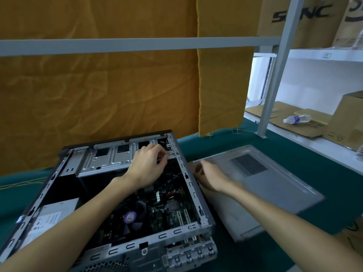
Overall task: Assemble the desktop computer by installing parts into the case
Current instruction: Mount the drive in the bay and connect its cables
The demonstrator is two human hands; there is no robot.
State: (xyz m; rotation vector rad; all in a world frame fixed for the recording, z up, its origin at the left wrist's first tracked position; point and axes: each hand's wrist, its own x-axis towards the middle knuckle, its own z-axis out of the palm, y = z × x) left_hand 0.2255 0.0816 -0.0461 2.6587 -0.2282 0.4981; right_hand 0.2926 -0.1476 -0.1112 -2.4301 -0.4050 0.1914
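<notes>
While L hand (149, 166) is reaching into the case (110, 250), fingers curled, grasp unclear, I'm seeing R hand (209, 176) hanging relaxed beside it, over the side panel (275, 185).

Case (182, 163) was bare silver-grey metal with a black interior, and the loose side panel (275, 183) to its right was a matte grey with a dotted vent grid (248, 164) punched into it. Motherboard (170, 209) was dark green with pale yellowish slots, and the fan (129, 215) was black with a purple round sticker in the middle. Power supply (49, 218) at the near left was silver with a white label. Table cover (294, 146) was deep teal. Mustard-orange cloth (98, 85) hung at the far side, with brown cardboard boxes (298, 18) printed in black lettering on white shelves at the far right.
</notes>
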